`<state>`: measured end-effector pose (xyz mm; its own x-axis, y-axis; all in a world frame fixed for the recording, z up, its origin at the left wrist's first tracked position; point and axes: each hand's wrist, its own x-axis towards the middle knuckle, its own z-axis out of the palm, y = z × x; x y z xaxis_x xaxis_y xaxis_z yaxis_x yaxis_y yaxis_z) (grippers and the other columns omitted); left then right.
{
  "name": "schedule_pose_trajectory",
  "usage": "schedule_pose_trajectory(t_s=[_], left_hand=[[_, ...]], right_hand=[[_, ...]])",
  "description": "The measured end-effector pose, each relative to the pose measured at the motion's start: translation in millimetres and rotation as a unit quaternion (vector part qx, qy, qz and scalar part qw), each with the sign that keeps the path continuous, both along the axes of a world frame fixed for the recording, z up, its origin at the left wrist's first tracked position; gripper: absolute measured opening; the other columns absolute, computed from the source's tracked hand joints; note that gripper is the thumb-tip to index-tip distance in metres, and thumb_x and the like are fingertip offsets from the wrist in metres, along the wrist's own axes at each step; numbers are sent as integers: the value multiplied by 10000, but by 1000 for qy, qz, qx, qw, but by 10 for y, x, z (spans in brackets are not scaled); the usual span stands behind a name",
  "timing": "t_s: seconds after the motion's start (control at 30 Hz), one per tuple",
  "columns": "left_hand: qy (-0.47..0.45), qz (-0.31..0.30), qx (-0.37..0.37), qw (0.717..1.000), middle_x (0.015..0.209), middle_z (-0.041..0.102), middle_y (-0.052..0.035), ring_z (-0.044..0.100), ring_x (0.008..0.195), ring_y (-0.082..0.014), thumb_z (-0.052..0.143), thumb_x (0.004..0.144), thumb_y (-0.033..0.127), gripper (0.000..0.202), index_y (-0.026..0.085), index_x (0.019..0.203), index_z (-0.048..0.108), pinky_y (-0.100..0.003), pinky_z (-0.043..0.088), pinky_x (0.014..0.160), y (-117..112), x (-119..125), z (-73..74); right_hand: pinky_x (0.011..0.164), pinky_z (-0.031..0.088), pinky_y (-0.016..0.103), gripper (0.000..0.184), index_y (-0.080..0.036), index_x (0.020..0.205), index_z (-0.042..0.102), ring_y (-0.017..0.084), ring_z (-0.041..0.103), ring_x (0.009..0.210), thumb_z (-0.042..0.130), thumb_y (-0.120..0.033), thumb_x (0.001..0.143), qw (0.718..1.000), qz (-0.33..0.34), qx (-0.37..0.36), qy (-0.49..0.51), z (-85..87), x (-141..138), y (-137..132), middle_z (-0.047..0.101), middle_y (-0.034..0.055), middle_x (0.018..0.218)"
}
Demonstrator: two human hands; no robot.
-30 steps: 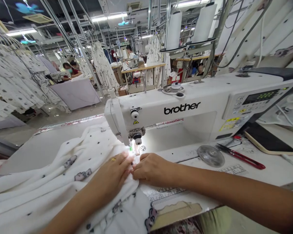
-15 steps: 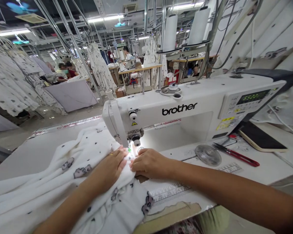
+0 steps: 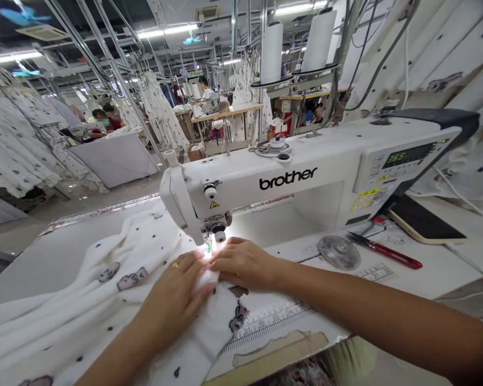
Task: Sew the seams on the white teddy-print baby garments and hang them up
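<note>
A white printed fabric (image 3: 84,305) lies across the sewing table, its edge under the needle of a white Brother sewing machine (image 3: 290,177). My left hand (image 3: 177,292), with a ring on one finger, lies flat on the fabric just before the presser foot (image 3: 207,245), fingers stretched out. My right hand (image 3: 241,262) rests beside it on the right, fingers curled and pressing the fabric's edge at the foot. The fingertips of the two hands almost touch.
Red-handled thread snips (image 3: 386,250) and a round metal disc (image 3: 338,252) lie on the table to the right. A phone (image 3: 424,225) rests beside the machine's base. A printed ruler strip (image 3: 273,320) runs along the table's front. Garments hang at left; other workers sit in the background.
Both hands have slid forward with the fabric toward the needle. More fabric now lies behind the presser foot. The view has shifted slightly right.
</note>
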<state>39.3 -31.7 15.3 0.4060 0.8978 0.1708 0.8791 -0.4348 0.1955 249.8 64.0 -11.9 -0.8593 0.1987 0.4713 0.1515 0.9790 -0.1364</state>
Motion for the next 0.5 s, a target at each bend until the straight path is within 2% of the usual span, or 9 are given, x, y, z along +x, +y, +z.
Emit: schedule_pose_trajectory(t_s=[0.1, 0.17, 0.23, 0.33, 0.37, 0.43, 0.5], left_hand=[[-38, 42, 3, 998, 1216, 630, -97, 580, 1172, -286, 475, 957, 349, 233, 230, 1137, 564, -485, 507, 965, -166, 56, -116], [-72, 56, -8, 996, 1132, 651, -96, 577, 1173, -278, 421, 981, 337, 203, 224, 1067, 567, -473, 497, 971, -174, 32, -172], [-109, 48, -24, 993, 1111, 646, -90, 559, 1193, -259, 378, 999, 336, 221, 224, 1015, 568, -442, 472, 998, -112, -42, -184], [-155, 21, -50, 986, 1093, 634, -71, 553, 1168, -240, 360, 1004, 354, 259, 218, 959, 575, -399, 437, 1016, 40, -206, -116], [-169, 21, -63, 983, 1036, 635, -59, 573, 1105, -235, 361, 1002, 371, 279, 213, 915, 575, -381, 450, 981, 92, -259, -75], [-196, 43, -110, 973, 834, 600, -19, 595, 877, -206, 368, 992, 424, 342, 208, 788, 536, -325, 488, 805, 182, -332, 23], [-210, 79, -166, 960, 679, 503, 20, 522, 672, -167, 384, 975, 476, 397, 210, 687, 452, -279, 438, 615, 248, -341, 119]], right_hand=[[930, 380, 339, 207, -157, 1090, 596, 174, 570, 1011, 526, -316, 977, 996, 71, 51, -6, 100, 84, -34, 664, 75, 1127], [909, 381, 338, 247, -171, 1101, 588, 191, 545, 1021, 519, -372, 976, 987, 141, 74, -27, 143, 107, -86, 651, 72, 1119], [860, 390, 314, 192, -180, 1053, 599, 180, 536, 986, 507, -333, 982, 976, 191, 82, -59, 160, 98, -163, 654, 52, 1046], [725, 392, 287, 115, -178, 862, 601, 155, 520, 858, 527, -186, 950, 976, 179, 76, -95, 163, 57, -305, 630, 16, 875], [683, 383, 287, 124, -178, 815, 591, 151, 510, 821, 545, -163, 930, 978, 171, 69, -99, 164, 47, -353, 620, 10, 846], [631, 369, 284, 117, -184, 793, 591, 145, 502, 785, 581, -174, 909, 979, 175, 38, -96, 167, 37, -438, 615, -2, 822], [611, 371, 277, 95, -198, 818, 615, 138, 509, 783, 603, -211, 912, 977, 193, 1, -88, 162, 40, -493, 626, -18, 816]])
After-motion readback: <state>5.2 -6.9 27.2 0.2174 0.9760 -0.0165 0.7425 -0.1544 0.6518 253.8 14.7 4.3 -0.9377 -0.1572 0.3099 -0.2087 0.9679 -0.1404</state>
